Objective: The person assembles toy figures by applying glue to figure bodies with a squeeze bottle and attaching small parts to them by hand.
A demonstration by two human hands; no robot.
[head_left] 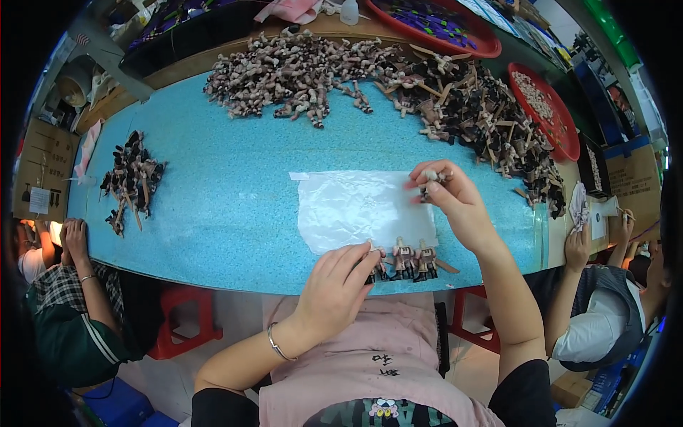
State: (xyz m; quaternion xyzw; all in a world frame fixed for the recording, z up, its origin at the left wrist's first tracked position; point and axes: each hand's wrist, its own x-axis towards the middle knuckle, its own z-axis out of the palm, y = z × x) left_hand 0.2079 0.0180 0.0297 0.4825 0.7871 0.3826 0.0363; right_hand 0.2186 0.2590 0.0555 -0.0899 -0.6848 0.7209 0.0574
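My right hand (pixel 455 203) is raised over the right side of a crinkled white sheet (pixel 348 206) and pinches a small toy figure (pixel 435 176) with pale and dark parts. My left hand (pixel 334 281) is at the table's near edge, its fingers and thumb closed around another toy figure (pixel 379 265), which they partly cover. Just right of it, two more toy figures with dark legs, one (pixel 404 260) beside the other (pixel 427 262), lie side by side below the sheet. A flat brown piece (pixel 447 265) pokes out beside them.
A large heap of figures (pixel 270 75) covers the far side of the blue table (pixel 213 185), with a darker heap (pixel 484 107) at right. A smaller pile (pixel 131 174) lies left. Red trays (pixel 569 139) stand beyond. Co-workers sit at both sides, one hand (pixel 73 238) visible left.
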